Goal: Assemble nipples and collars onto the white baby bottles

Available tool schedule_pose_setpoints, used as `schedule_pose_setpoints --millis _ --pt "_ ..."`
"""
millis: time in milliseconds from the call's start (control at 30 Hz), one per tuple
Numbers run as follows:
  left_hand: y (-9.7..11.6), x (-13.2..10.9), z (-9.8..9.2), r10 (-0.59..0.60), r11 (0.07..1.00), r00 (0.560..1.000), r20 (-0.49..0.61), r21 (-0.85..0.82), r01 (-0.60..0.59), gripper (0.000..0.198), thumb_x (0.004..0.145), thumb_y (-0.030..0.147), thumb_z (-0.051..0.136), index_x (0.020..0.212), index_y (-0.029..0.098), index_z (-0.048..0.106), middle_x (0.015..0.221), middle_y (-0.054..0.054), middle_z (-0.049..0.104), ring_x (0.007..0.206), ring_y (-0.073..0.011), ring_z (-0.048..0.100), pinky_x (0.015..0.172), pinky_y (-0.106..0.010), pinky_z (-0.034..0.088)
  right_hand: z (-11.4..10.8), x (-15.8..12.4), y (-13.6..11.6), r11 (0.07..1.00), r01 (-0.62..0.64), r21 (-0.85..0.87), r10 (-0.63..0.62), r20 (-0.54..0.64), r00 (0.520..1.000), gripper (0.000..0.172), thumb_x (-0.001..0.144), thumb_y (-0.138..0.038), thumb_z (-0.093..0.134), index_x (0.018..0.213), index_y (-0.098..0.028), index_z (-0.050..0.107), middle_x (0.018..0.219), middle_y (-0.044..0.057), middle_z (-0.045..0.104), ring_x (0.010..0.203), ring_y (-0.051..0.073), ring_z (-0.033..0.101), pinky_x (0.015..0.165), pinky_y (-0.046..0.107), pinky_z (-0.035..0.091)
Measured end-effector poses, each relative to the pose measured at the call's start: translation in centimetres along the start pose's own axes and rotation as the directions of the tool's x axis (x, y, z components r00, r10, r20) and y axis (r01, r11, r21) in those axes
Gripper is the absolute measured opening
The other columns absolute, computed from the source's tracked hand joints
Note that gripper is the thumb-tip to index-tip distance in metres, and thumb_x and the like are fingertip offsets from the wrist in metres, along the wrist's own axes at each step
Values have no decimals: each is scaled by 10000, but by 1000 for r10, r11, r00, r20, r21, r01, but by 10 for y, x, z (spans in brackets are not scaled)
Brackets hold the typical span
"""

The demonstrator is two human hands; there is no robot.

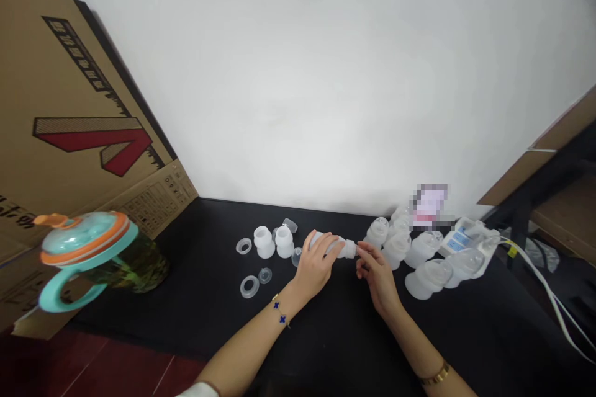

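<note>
My left hand [317, 263] wraps round a white baby bottle [343, 249] lying nearly level, its collar end pointing right. At that end, my right hand [378, 279] pinches the bottle's nipple between thumb and finger; the fingers partly hide it. To the left stand two white open-necked bottles [264, 242]. Near them lie a collar ring [243, 251], a second ring [249, 294], a clear nipple [265, 276] and a clear cap [290, 226]. Another clear nipple [297, 256] sits close to my left hand.
Several bottles with clear caps [428, 279] stand right of my right hand. Behind them are a pixelated upright screen [429, 205] and a white power strip [465, 232] with cables. A large teal-lidded jug [102, 254] and a cardboard box [84, 105] occupy the left; a white wall backs the black table.
</note>
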State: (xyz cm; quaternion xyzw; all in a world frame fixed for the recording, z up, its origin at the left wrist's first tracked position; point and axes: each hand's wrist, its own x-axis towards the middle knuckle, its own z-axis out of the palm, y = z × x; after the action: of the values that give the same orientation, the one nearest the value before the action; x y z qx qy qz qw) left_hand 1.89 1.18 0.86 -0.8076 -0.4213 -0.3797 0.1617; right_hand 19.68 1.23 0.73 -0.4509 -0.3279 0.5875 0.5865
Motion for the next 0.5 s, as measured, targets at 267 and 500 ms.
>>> schedule_pose_setpoints --millis 267,500 --pt "-1 0 -1 -12 1000 1000 -4 -9 12 497 865 -9 433 1274 226 590 1247 -71 682 1210 -212 596 1138 -485 344 1 -3 -2 999 39 -24 -38 12 999 363 719 -393 826 1018 -232 701 810 -13 610 627 126 536 457 226 415" --pt "-1 1 -1 -23 1000 1000 6 -16 23 504 854 -12 437 1270 228 592 1244 -72 682 1211 -217 597 1129 -483 356 2 -3 -3 997 48 -61 -48 -5 999 403 676 -409 843 1008 -236 694 758 -19 622 594 133 545 457 245 414"
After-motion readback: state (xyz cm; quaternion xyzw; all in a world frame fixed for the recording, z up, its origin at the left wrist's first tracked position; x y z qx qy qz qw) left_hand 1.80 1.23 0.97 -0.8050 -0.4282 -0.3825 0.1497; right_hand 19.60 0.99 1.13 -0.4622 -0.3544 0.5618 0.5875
